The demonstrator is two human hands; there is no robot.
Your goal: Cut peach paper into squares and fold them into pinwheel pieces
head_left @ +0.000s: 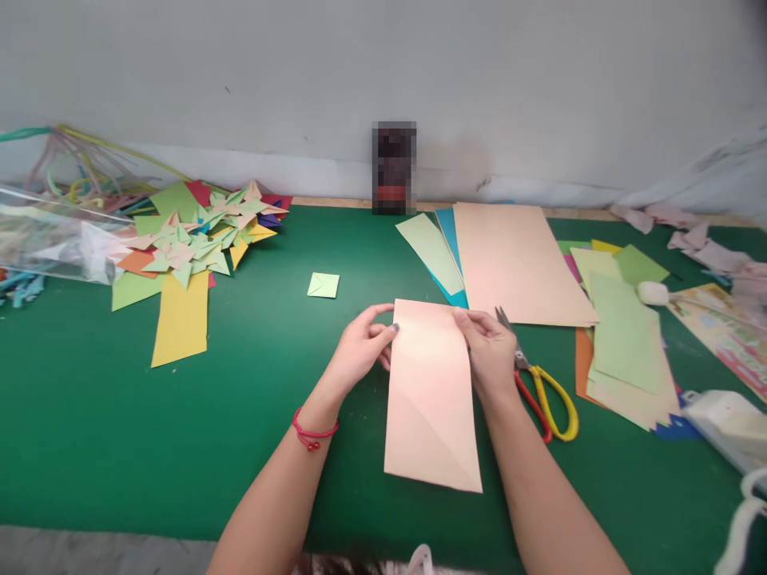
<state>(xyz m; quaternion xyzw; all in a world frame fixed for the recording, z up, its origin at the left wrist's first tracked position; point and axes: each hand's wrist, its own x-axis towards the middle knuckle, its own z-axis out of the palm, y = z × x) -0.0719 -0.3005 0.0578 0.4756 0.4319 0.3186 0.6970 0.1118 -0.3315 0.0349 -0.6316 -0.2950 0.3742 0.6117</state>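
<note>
A pale peach sheet of paper, rectangular and marked by a diagonal crease in its lower half, is held up between my two hands. My left hand grips the upper left edge, thumb in front and fingers behind. At the upper right corner, my right hand pinches the paper between thumb and fingers. Scissors with one red and one yellow handle lie just right of my right hand, partly covered by it. A small folded light-green paper square rests on the table left of the sheet.
Folded paper stars and coloured sheets pile up at the back left, beside a clear plastic bag. Large peach sheets lie behind my right hand. Green paper pieces cover the right side. A pixelated dark object stands against the wall.
</note>
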